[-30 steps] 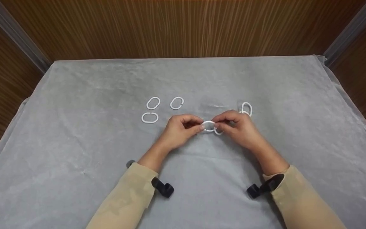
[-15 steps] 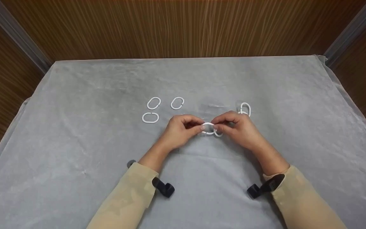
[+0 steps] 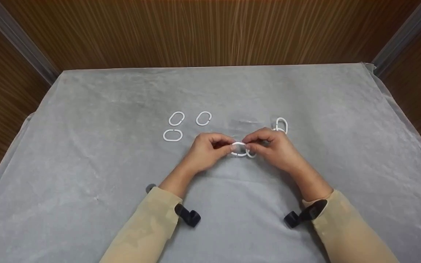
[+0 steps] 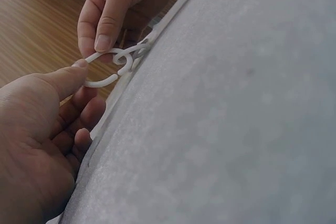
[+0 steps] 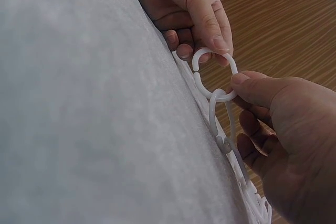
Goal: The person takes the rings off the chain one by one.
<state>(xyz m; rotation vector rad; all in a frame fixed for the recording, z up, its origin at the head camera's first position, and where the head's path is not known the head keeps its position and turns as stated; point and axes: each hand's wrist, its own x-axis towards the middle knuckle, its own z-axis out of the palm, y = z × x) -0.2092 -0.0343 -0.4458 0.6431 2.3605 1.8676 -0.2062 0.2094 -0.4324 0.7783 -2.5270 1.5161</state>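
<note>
Centrally, left hand (image 3: 207, 151) and right hand (image 3: 274, 149) both pinch one white ring (image 3: 238, 149), linked to a chain (image 5: 223, 129).

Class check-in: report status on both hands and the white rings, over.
Left hand and right hand both pinch one open white ring. It is hooked through the ring chain trailing right. Three loose rings lie on the grey cloth, clear of the hands.

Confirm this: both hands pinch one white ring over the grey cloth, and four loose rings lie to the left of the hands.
Not quite: three loose rings lie to the left, not four, as the head view shows. The rest holds: the left hand and right hand both pinch the white ring over the grey cloth.
</note>
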